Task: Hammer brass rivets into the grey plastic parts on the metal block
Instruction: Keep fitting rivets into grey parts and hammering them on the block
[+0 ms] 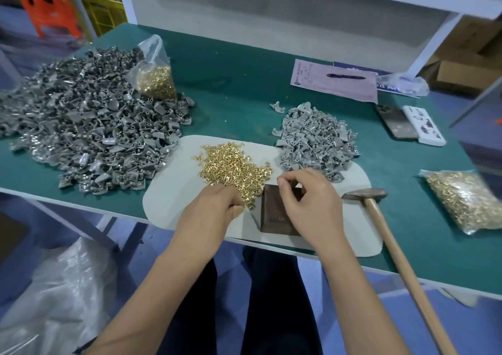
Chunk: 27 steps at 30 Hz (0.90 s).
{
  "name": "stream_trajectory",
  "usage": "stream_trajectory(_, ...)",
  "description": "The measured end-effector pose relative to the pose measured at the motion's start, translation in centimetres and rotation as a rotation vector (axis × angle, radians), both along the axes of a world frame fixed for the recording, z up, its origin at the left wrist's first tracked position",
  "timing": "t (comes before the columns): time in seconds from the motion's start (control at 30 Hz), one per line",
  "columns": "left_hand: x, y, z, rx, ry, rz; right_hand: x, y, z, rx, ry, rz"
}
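A person seated at a green counter (244, 83) works over a pale mat (173, 191) with both hands. The left hand (214, 205) has its fingers curled down at the near edge of a loose heap of brass rivets (233, 164), the fingertips pinching among them; exactly what they grip is hidden. The right hand (309, 200) hovers over the dark metal block (274, 219), thumb and forefinger drawn together as if on something small, though whether anything sits between them cannot be told. The two hands are apart, with the block's left edge between them.

Two piles of grey plastic parts lie on the counter: a large pile (89, 126) at the left and a smaller pile (315, 140) just beyond the right hand, overlapping the mat's far corner. A single stray grey part (277, 107) lies behind it. One hammer (380, 219) with a wooden handle rests on the mat's right edge, unheld. Two clear bags of rivets are in view, one (156, 77) propped on the large pile, one (464, 200) flat at the far right.

A pink form (334, 83) carries one black pen (345, 76); its print is too blurred to read. One phone (396, 121) lies face down beside a white box (423, 126).
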<state>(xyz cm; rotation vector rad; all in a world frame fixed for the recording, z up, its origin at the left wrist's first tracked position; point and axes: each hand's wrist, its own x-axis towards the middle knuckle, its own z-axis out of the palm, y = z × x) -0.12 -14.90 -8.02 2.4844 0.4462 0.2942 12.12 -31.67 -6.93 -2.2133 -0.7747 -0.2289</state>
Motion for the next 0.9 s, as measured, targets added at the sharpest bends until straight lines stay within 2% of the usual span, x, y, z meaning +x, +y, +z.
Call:
stream_trajectory(0.23, 1.4, -0.7, -0.4, -0.047, -0.080, -0.015, 0.0, 0.1, -0.1, -0.014, -0.015, -0.009)
stream_trajectory(0.4, 1.6, -0.9, -0.9, 0.010, -0.086, -0.036, 0.0, 0.0, -0.2, -0.010, -0.012, -0.013)
stream_trajectory(0.6, 1.8, -0.3, -1.0, -0.056, -0.161, -0.005, 0.0, 0.1, -0.1, -0.008, -0.028, -0.024)
stream_trajectory(0.9, 4.7, -2.0, 1.8, -0.416, -0.320, -0.035, 0.3, -0.8, 1.0, 0.257, 0.272, 0.111)
